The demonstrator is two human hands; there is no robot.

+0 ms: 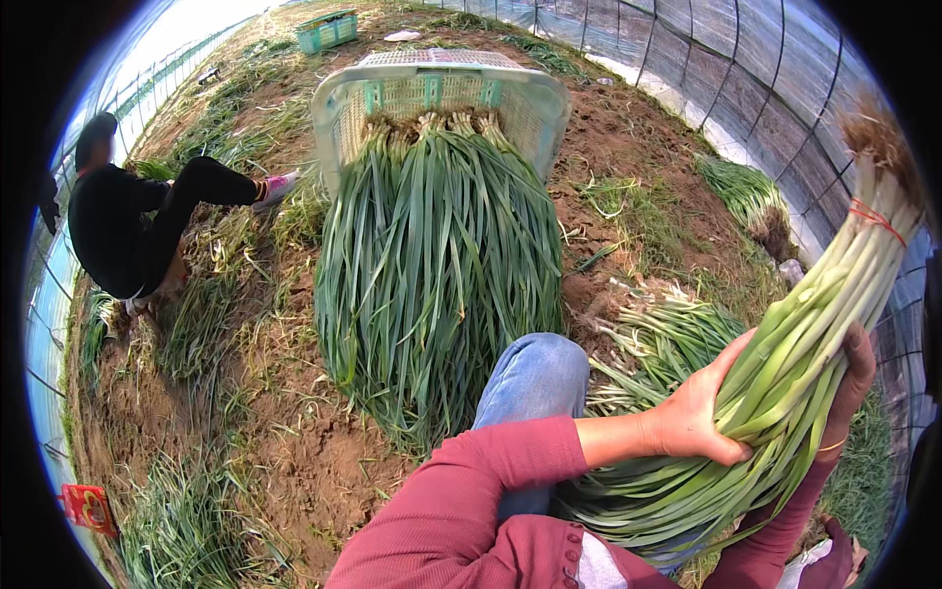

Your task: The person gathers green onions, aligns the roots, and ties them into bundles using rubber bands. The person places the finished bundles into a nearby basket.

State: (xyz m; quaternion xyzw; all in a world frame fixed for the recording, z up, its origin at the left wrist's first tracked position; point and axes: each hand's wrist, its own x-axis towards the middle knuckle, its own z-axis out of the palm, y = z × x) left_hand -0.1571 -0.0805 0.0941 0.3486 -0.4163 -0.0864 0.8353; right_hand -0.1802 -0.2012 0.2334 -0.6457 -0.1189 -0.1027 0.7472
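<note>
Between both hands I hold a large bunch of long green allium plants, like garlic greens or leeks, roots up at the far right. A red tie rings the pale stalks below the roots. My left hand grips the near side of the bunch, thumb across the leaves. Around the far side wraps my right hand, partly hidden by the stalks. The leaves hang over my lap. Before me a plastic crate holds several similar bunches, their leaves spilling towards me.
A loose pile of stalks lies beside my knee. Another bunch rests near the plastic greenhouse wall. At left sits a person in dark clothes. A green crate stands farther back. A red packet is at lower left.
</note>
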